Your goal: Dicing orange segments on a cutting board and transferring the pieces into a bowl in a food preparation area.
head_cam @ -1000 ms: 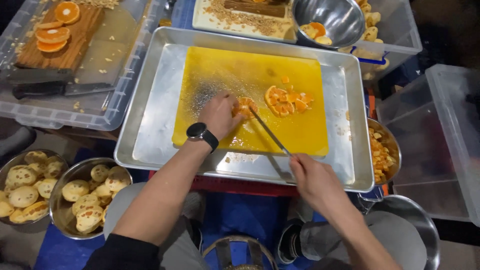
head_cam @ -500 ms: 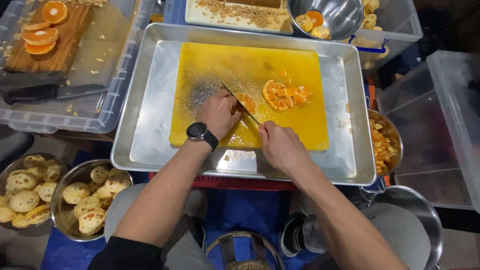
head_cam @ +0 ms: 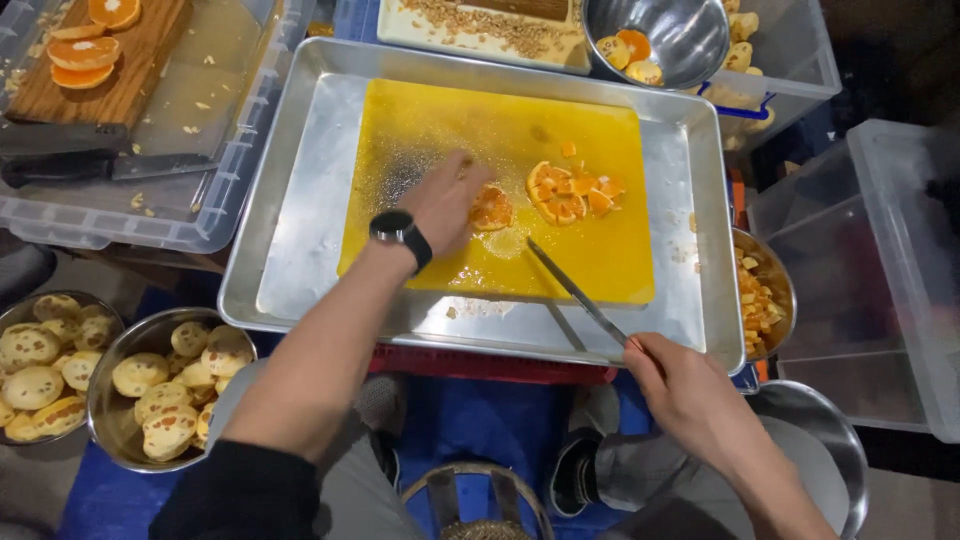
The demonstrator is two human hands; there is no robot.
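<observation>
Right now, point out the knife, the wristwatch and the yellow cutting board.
knife (head_cam: 570, 290), head view, middle of blade.
wristwatch (head_cam: 393, 228), head view, its face.
yellow cutting board (head_cam: 600, 255), head view, bare right part.

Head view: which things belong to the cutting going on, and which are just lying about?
In use:
left hand
orange piece
right hand
knife
yellow cutting board
cut orange pile

Lying about:
wooden board with orange slices
bowls of peeled fruit
cleaver

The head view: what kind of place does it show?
Probably a makeshift food-prep spot, set low among crates. A yellow cutting board lies in a metal tray, the right hand holds a knife, and metal bowls of peeled fruit stand nearby.
</observation>
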